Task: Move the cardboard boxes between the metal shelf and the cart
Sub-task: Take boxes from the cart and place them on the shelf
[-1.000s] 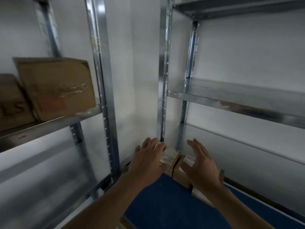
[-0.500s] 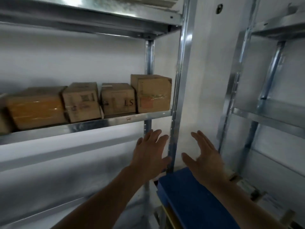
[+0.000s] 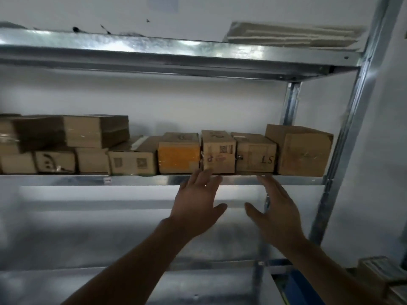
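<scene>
Several cardboard boxes stand in a row on the metal shelf. Among them are an orange-faced box, a box with printed codes, a box marked LS and a larger box at the right end. My left hand is raised just below the shelf edge, fingers spread, under the coded box. My right hand is beside it, palm turned inward, below the LS box. Neither hand holds anything. The blue cart shows at the lower right with small boxes on it.
An upper shelf carries a flat white slatted piece. More boxes, some stacked, fill the left of the middle shelf. A lower shelf lies beneath my arms. The shelf's upright post runs along the right.
My view has swung left and up from the cart to the metal shelf. Both hands have left the small boxes on the cart and risen, empty, to the edge of the box shelf.
</scene>
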The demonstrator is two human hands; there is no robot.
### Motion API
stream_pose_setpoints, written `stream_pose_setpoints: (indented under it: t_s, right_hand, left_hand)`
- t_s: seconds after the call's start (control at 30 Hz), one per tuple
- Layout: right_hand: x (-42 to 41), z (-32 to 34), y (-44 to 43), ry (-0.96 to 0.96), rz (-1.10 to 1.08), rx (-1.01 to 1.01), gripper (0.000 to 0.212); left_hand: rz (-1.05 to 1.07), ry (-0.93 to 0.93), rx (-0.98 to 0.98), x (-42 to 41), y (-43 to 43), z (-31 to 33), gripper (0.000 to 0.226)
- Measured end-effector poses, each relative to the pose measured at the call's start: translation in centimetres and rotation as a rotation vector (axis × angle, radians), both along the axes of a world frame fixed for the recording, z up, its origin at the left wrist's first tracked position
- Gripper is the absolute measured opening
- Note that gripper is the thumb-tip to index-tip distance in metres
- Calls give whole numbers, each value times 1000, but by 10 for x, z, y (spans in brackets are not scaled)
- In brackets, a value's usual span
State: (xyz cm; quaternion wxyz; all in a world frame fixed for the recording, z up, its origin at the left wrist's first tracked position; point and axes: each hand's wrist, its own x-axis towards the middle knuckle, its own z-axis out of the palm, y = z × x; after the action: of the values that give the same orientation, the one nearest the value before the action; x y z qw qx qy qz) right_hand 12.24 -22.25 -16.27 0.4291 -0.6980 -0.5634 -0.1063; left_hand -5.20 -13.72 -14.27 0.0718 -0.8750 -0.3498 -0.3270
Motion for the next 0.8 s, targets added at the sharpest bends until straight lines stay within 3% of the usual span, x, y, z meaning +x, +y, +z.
stream_pose_setpoints:
  t_s: [0.27, 0.4, 0.57, 0.8]
  right_hand:
    - [-105, 23, 67, -19, 102, 45, 74]
    - [-152, 33, 103, -52, 160, 137, 67]
    - [-206, 53, 145, -68, 223, 192, 56]
    - [-265, 84, 192, -21, 308, 83, 73]
  left_hand:
    - [97, -1, 50, -112, 59, 20, 64]
    - [99, -46, 95, -165, 91, 37, 55]
    - [169, -55, 172, -229, 132, 59, 61]
    - [257, -108, 183, -291, 172, 88, 59]
